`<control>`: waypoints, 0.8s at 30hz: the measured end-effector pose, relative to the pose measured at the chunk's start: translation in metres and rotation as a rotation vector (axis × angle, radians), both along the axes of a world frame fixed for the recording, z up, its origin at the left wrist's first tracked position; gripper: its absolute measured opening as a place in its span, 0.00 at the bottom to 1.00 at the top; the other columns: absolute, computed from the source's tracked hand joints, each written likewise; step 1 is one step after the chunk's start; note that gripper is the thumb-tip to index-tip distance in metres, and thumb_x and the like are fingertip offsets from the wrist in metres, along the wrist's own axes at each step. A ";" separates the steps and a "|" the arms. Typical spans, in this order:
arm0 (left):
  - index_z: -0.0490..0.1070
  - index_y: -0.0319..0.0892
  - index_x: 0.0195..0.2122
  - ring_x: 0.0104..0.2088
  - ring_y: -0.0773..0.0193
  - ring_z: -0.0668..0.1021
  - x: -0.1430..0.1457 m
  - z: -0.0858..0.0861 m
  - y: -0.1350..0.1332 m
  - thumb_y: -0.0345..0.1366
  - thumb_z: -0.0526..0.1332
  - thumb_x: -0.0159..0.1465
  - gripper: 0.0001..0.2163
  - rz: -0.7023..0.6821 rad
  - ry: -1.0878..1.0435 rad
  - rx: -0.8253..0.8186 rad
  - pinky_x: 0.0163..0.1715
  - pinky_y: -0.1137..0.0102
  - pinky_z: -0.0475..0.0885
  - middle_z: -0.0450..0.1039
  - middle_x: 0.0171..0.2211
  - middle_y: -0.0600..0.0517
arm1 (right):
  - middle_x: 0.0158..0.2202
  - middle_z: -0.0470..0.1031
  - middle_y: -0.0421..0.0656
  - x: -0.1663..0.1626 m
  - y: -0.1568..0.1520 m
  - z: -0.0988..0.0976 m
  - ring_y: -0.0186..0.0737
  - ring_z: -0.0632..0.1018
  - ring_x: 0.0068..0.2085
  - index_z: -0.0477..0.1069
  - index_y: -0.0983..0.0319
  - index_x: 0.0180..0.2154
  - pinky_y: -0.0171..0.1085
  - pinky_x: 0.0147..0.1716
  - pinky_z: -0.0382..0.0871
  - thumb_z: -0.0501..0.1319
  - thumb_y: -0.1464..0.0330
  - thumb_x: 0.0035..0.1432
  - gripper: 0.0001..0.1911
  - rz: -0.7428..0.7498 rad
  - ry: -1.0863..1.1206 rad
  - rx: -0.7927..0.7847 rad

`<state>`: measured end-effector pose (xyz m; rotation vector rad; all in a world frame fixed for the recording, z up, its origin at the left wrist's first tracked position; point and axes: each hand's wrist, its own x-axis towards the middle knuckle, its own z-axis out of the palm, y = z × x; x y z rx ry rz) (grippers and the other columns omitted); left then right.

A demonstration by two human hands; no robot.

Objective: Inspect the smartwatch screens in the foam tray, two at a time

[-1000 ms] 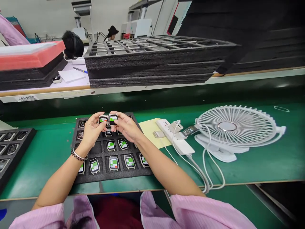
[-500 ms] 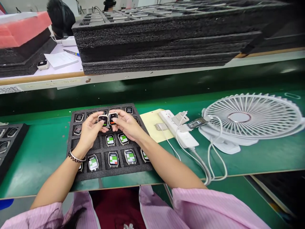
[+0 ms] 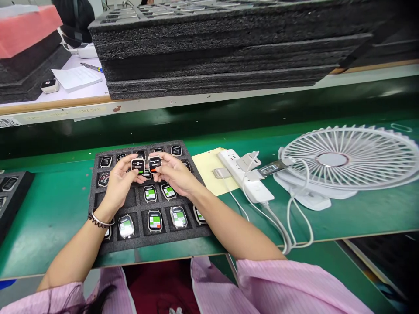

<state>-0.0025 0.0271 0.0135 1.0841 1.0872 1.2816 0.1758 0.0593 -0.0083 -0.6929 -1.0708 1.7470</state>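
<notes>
Over the black foam tray (image 3: pixel 144 241), my left hand (image 3: pixel 118 185) grips a smartwatch (image 3: pixel 138 165) without a strap, its thumb at the lower part of the lit screen. My right hand (image 3: pixel 176 175) pinches a second smartwatch (image 3: pixel 155 162) close beside it, with the thumb at the lower screen edge. Dark screens face me: a green strip shows low on the left one, a red-orange strip on the right one. Several more watches lie face up in the tray's pockets, the front ones with green and white screens (image 3: pixel 150 193). My hands partly cover the middle rows.
Right of the tray, a white power strip (image 3: pixel 245 176) with plugs and cables lies partly on yellow paper (image 3: pixel 206 163). Further right is a white fan (image 3: pixel 332 159). Stacked foam trays (image 3: pixel 209 65) fill the shelf behind. Another foam tray (image 3: pixel 16 205) is at far left.
My left thumb has slid down on its watch, and more of that screen shows. White text now reads on both dark screens. Both hands still hold the watches; the view has shifted slightly.
</notes>
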 end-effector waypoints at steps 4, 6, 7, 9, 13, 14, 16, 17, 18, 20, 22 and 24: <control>0.68 0.42 0.52 0.27 0.67 0.82 -0.003 -0.002 0.003 0.33 0.68 0.54 0.24 0.029 -0.041 -0.037 0.31 0.72 0.78 0.76 0.39 0.52 | 0.36 0.80 0.42 0.001 0.004 0.000 0.36 0.79 0.26 0.70 0.61 0.47 0.33 0.25 0.72 0.64 0.74 0.50 0.20 -0.034 0.032 -0.203; 0.68 0.42 0.52 0.27 0.67 0.81 -0.004 -0.003 0.005 0.33 0.68 0.53 0.24 0.027 -0.064 -0.065 0.30 0.73 0.78 0.76 0.37 0.53 | 0.36 0.81 0.42 0.001 0.005 0.001 0.37 0.80 0.27 0.70 0.61 0.47 0.33 0.26 0.74 0.63 0.75 0.50 0.19 -0.040 0.052 -0.245; 0.68 0.42 0.51 0.26 0.67 0.81 -0.004 -0.003 0.005 0.32 0.68 0.53 0.23 0.023 -0.072 -0.078 0.30 0.73 0.77 0.76 0.36 0.53 | 0.36 0.81 0.42 0.001 0.005 0.001 0.37 0.81 0.27 0.69 0.61 0.47 0.33 0.27 0.74 0.63 0.74 0.51 0.19 -0.042 0.061 -0.243; 0.68 0.42 0.50 0.26 0.68 0.81 -0.004 -0.003 0.006 0.31 0.68 0.53 0.22 0.009 -0.086 -0.092 0.29 0.74 0.77 0.76 0.35 0.54 | 0.36 0.81 0.42 0.002 0.004 0.002 0.37 0.81 0.28 0.70 0.61 0.47 0.33 0.28 0.75 0.64 0.74 0.51 0.20 -0.047 0.068 -0.206; 0.69 0.43 0.49 0.25 0.67 0.81 -0.004 -0.002 0.005 0.32 0.67 0.53 0.21 -0.020 -0.099 -0.084 0.29 0.73 0.77 0.76 0.34 0.54 | 0.37 0.80 0.41 0.002 0.002 0.002 0.36 0.80 0.29 0.69 0.60 0.48 0.33 0.30 0.75 0.65 0.73 0.50 0.22 -0.036 0.059 -0.092; 0.69 0.43 0.49 0.26 0.66 0.81 -0.004 -0.002 0.004 0.32 0.67 0.54 0.21 -0.026 -0.095 -0.079 0.28 0.72 0.77 0.76 0.34 0.54 | 0.38 0.80 0.41 0.002 0.001 0.002 0.36 0.80 0.29 0.69 0.60 0.49 0.33 0.30 0.75 0.66 0.73 0.50 0.22 -0.033 0.057 -0.069; 0.69 0.43 0.49 0.26 0.66 0.81 -0.004 -0.002 0.004 0.33 0.67 0.54 0.20 -0.035 -0.086 -0.070 0.29 0.72 0.78 0.77 0.34 0.54 | 0.39 0.80 0.41 0.003 0.000 0.002 0.36 0.80 0.30 0.68 0.60 0.49 0.34 0.31 0.75 0.67 0.72 0.50 0.24 -0.028 0.055 -0.035; 0.69 0.43 0.49 0.26 0.66 0.81 -0.004 -0.002 0.004 0.33 0.67 0.54 0.20 -0.037 -0.083 -0.066 0.29 0.72 0.78 0.77 0.34 0.54 | 0.39 0.80 0.41 0.003 0.000 0.002 0.36 0.80 0.30 0.68 0.59 0.50 0.35 0.31 0.75 0.67 0.72 0.49 0.24 -0.027 0.054 -0.021; 0.69 0.43 0.49 0.26 0.66 0.81 -0.003 -0.002 0.003 0.33 0.67 0.54 0.20 -0.037 -0.080 -0.064 0.29 0.72 0.78 0.77 0.34 0.54 | 0.40 0.80 0.40 0.003 0.000 0.003 0.37 0.80 0.30 0.67 0.59 0.51 0.35 0.31 0.75 0.67 0.72 0.49 0.25 -0.024 0.051 -0.010; 0.69 0.43 0.50 0.26 0.66 0.81 -0.003 -0.002 0.003 0.33 0.67 0.54 0.21 -0.034 -0.070 -0.063 0.30 0.71 0.78 0.76 0.35 0.54 | 0.41 0.80 0.40 0.003 0.000 0.003 0.37 0.80 0.31 0.66 0.58 0.52 0.36 0.32 0.75 0.67 0.72 0.49 0.28 -0.021 0.043 0.005; 0.69 0.43 0.50 0.27 0.67 0.81 -0.003 -0.002 0.003 0.32 0.67 0.54 0.22 -0.028 -0.051 -0.056 0.31 0.72 0.78 0.76 0.37 0.53 | 0.41 0.80 0.40 0.003 -0.001 0.003 0.37 0.80 0.31 0.65 0.58 0.54 0.36 0.32 0.75 0.66 0.73 0.48 0.30 -0.017 0.040 0.012; 0.68 0.43 0.51 0.27 0.68 0.81 -0.002 -0.002 0.003 0.31 0.68 0.53 0.23 -0.020 -0.028 -0.034 0.31 0.73 0.77 0.76 0.39 0.53 | 0.41 0.79 0.40 0.003 -0.001 0.002 0.37 0.80 0.31 0.64 0.58 0.55 0.35 0.32 0.75 0.66 0.73 0.48 0.31 -0.012 0.042 0.015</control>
